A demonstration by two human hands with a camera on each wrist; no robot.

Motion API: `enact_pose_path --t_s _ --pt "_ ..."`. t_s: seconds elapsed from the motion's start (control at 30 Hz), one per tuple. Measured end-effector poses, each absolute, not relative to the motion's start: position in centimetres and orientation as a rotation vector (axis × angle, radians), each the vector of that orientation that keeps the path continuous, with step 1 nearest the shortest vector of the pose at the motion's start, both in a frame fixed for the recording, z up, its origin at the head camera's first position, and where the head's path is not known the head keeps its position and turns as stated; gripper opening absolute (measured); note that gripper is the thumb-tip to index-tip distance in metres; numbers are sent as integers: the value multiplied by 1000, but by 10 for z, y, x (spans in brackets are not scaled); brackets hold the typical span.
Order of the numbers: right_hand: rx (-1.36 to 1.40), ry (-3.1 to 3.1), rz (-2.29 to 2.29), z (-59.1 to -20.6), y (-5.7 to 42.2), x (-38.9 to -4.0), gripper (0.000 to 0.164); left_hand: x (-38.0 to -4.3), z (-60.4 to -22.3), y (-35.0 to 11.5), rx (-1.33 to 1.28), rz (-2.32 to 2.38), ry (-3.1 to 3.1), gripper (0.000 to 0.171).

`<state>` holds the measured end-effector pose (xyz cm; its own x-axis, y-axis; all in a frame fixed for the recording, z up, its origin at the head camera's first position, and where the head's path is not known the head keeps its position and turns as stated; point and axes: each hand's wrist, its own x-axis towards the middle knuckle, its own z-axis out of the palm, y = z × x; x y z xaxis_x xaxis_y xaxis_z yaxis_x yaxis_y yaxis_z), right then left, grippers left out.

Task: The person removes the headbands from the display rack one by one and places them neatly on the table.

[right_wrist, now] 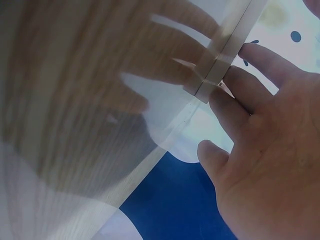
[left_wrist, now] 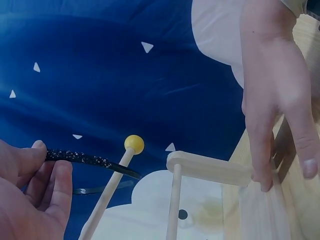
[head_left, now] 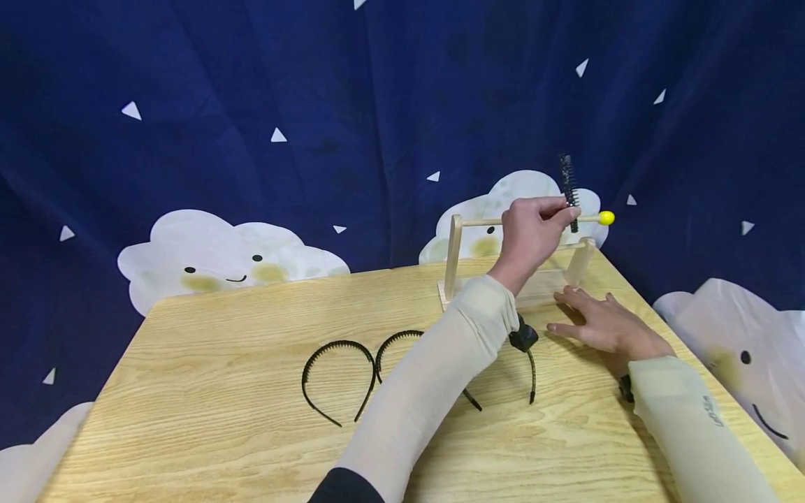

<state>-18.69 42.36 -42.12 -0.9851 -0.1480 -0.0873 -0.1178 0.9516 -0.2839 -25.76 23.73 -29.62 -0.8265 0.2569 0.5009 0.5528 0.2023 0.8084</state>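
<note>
My left hand [head_left: 534, 227] pinches a black headband [head_left: 568, 175] with a toothed inner edge, held upright beside the yellow-tipped end of a wooden rack's top rod [head_left: 590, 219]. In the left wrist view the headband [left_wrist: 85, 157] crosses in front of that rod [left_wrist: 107, 197]; whether its two arms straddle the rod I cannot tell. Fingers fairly straight, my right hand [head_left: 604, 325] touches the right end of the rack's base [head_left: 544, 288]. The right wrist view shows the fingertips of this hand [right_wrist: 270, 130] against the base edge [right_wrist: 212, 75].
More black headbands lie on the table [head_left: 207, 391]: one plain headband [head_left: 339, 343] at left, another [head_left: 402, 334] partly behind my left sleeve, and one with a black bow [head_left: 523, 337]. A blue curtain [head_left: 314, 84] with clouds hangs behind the table.
</note>
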Motion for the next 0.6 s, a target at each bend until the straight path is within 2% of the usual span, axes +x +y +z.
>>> enact_pose_path --t_s 0.27,0.6 --pt "-201 2995 -419 -422 423 -188 88 -253 -291 233 -765 -1731 -2211 24" --pt "-192 2988 -427 -421 423 -189 87 -251 -284 221 -866 -1762 -2142 19"
